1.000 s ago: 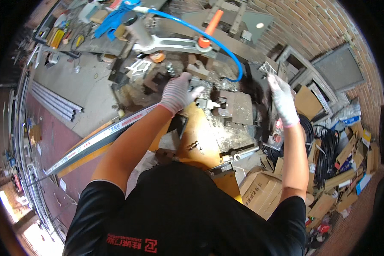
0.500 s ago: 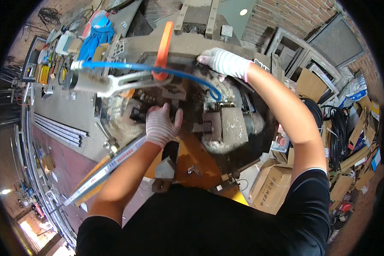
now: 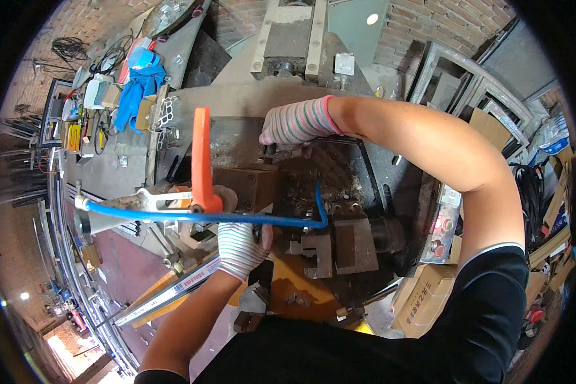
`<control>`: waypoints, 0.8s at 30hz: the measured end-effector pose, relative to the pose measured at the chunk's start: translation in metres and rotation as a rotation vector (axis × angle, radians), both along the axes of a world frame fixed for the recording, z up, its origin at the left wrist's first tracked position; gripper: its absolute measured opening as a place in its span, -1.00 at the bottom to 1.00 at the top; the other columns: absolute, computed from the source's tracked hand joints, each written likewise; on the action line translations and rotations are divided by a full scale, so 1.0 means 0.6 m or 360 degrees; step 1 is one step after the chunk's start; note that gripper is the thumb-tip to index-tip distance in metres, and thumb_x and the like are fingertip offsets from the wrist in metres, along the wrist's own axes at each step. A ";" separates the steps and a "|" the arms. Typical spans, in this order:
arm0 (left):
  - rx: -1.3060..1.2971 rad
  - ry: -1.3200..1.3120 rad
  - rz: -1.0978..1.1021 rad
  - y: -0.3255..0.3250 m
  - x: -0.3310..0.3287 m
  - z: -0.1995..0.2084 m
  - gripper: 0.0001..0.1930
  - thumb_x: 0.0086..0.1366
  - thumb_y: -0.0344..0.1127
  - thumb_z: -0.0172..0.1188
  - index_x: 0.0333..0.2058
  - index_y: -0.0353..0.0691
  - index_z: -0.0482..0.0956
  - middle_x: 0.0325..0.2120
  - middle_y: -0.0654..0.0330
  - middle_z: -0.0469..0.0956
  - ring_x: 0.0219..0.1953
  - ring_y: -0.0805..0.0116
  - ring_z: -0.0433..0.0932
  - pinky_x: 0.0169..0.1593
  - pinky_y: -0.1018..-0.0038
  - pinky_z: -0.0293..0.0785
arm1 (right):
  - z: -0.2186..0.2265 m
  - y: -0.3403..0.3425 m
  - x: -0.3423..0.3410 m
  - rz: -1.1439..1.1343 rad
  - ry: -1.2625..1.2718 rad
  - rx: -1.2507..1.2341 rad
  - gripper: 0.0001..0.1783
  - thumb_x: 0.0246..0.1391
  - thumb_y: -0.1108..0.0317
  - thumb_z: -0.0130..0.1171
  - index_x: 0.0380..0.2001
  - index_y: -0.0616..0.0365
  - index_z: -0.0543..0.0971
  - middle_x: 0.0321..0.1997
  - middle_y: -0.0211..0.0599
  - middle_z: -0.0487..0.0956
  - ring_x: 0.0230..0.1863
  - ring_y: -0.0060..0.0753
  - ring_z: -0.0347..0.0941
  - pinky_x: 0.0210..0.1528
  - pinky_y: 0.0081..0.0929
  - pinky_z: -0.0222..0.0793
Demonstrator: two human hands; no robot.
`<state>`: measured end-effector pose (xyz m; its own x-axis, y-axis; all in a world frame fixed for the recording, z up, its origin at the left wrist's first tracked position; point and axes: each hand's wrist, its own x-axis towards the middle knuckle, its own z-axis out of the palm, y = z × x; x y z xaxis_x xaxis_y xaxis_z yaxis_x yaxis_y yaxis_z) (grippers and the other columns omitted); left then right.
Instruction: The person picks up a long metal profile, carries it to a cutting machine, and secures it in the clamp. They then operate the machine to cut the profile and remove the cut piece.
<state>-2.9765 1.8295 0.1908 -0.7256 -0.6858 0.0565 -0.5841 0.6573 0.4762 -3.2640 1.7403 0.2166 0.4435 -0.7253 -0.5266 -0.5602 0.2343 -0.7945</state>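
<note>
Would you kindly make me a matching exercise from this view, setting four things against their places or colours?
1. Left hand
2. Right hand
3. Lever
4. Large cardboard box

A. Bright orange
B. In the picture's lower right
C. At the picture's upper middle, in a striped glove
D. Partly hidden behind the blue hose

Right pairs: 1-D, 2-C, 3-A, 4-B.

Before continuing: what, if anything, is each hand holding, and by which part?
Cannot be told: the right hand curls palm-down, and the left hand is partly hidden.
</note>
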 end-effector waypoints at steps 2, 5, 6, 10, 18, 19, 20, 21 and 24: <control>-0.0153 -0.0110 -0.0099 0.000 -0.001 0.006 -0.68 0.25 -0.14 0.23 -0.63 -0.14 0.53 -0.77 0.12 0.47 -0.70 0.06 0.46 -0.51 0.24 0.37 | -0.006 -0.001 0.006 0.0043 0.0031 0.0074 -0.62 0.36 0.12 0.00 -0.35 0.22 0.57 -0.52 -0.31 0.50 -0.48 -0.27 0.53 -0.37 -0.19 0.66; 0.0023 -0.0228 0.0014 0.006 -0.002 0.007 -0.56 0.30 0.03 0.21 -0.62 -0.17 0.55 -0.83 0.13 0.42 -0.76 0.14 0.42 -0.61 0.33 0.33 | -0.020 -0.002 0.009 0.0101 -0.0066 0.0045 -0.62 0.37 0.13 0.00 -0.39 0.19 0.56 -0.53 -0.33 0.48 -0.49 -0.29 0.51 -0.36 -0.18 0.67; 0.0018 -0.0177 -0.0014 0.006 -0.002 0.007 -0.61 0.30 -0.05 0.21 -0.60 -0.17 0.50 -0.82 0.13 0.39 -0.75 0.12 0.42 -0.60 0.31 0.35 | -0.023 -0.002 0.008 0.0002 -0.0168 0.0134 -0.62 0.37 0.14 -0.01 -0.42 0.18 0.56 -0.54 -0.33 0.46 -0.51 -0.29 0.48 -0.36 -0.18 0.66; -0.0002 -0.0221 -0.0039 0.005 0.002 0.004 -0.68 0.32 -0.20 0.21 -0.58 -0.17 0.38 -0.81 0.13 0.33 -0.75 0.09 0.40 -0.60 0.29 0.37 | -0.031 -0.006 0.004 -0.0172 -0.0402 0.0366 -0.61 0.36 0.16 -0.01 -0.50 0.14 0.53 -0.58 -0.37 0.42 -0.56 -0.33 0.39 -0.41 -0.17 0.62; -0.0015 -0.0153 -0.0128 0.005 0.001 0.004 -0.74 0.25 -0.26 0.22 -0.54 -0.16 0.36 -0.71 0.08 0.36 -0.62 -0.05 0.40 -0.45 0.16 0.33 | -0.057 -0.022 0.016 0.0241 -0.0304 -0.0112 -0.75 0.28 0.29 0.06 -0.39 0.18 0.62 -0.51 -0.44 0.53 -0.56 -0.38 0.43 -0.44 -0.32 0.57; -0.0135 -0.0123 -0.0184 0.003 0.001 0.004 -0.77 0.22 -0.28 0.22 -0.51 -0.17 0.37 -0.68 0.06 0.37 -0.59 -0.07 0.41 -0.41 0.16 0.34 | -0.054 -0.027 0.015 0.0935 0.0042 -0.0892 -0.73 0.30 0.27 0.03 -0.35 0.19 0.63 -0.45 -0.39 0.57 -0.53 -0.37 0.47 -0.40 -0.32 0.63; -0.0231 -0.0115 -0.0221 0.002 0.002 0.003 -0.80 0.20 -0.30 0.22 -0.49 -0.19 0.38 -0.65 0.04 0.39 -0.55 -0.09 0.42 -0.36 0.16 0.35 | -0.050 -0.024 0.016 0.0739 0.0064 -0.0633 -0.71 0.31 0.23 0.03 -0.33 0.19 0.63 -0.45 -0.37 0.57 -0.51 -0.37 0.48 -0.39 -0.31 0.65; -0.0304 -0.0059 -0.0218 0.002 0.005 0.002 -0.83 0.18 -0.31 0.22 -0.43 -0.23 0.42 -0.61 -0.01 0.41 -0.51 -0.13 0.43 -0.30 0.13 0.34 | -0.044 -0.023 0.016 0.0550 0.0083 -0.0370 -0.69 0.32 0.20 0.03 -0.32 0.20 0.63 -0.44 -0.35 0.56 -0.50 -0.36 0.50 -0.38 -0.29 0.67; -0.0277 0.0036 -0.0082 0.004 0.005 -0.009 -0.79 0.20 -0.26 0.23 -0.41 -0.27 0.47 -0.60 -0.05 0.47 -0.47 -0.18 0.47 -0.29 0.07 0.36 | -0.019 0.001 0.023 -0.0013 0.0099 0.0101 -0.54 0.37 0.02 0.02 -0.25 0.26 0.61 -0.44 -0.26 0.56 -0.43 -0.27 0.57 -0.38 -0.20 0.70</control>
<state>-2.9733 1.8321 0.1855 -0.7566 -0.6263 0.1880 -0.5381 0.7596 0.3652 -3.2503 1.7409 0.2051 0.4027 -0.6929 -0.5980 -0.6062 0.2877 -0.7415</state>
